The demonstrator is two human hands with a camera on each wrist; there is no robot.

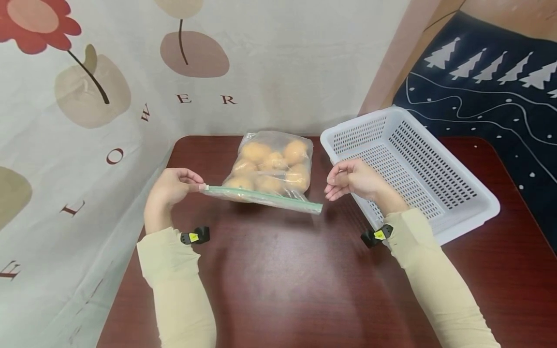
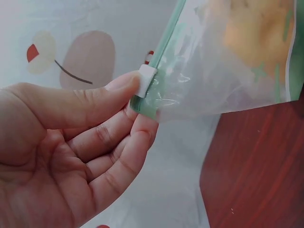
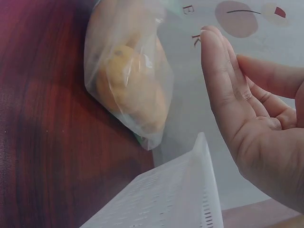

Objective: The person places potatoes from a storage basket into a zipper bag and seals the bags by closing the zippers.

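Note:
A clear zip bag [image 1: 278,176] full of round orange-yellow fruit [image 1: 256,152] lies on the table, its green-edged mouth toward me. My left hand [image 1: 171,188] pinches the white slider [image 2: 147,80] at the left end of the bag's green zip strip [image 1: 261,195], thumb on top and fingers beneath. Just past the strip's right end, my right hand [image 1: 354,181] hovers apart from the bag, fingers loosely bent and nothing held. In the right wrist view, that hand [image 3: 256,104] shows thumb and fingers free of the bag. The exact kind of fruit is hard to tell through the plastic.
On the right stands a white perforated plastic basket [image 1: 435,193] with nothing in it, close beside my right forearm. The dark red wooden table [image 1: 278,280] carries everything. Behind hangs a pale flower-printed cloth [image 1: 283,63]; a dark tree-patterned cloth [image 1: 478,106] lies at right.

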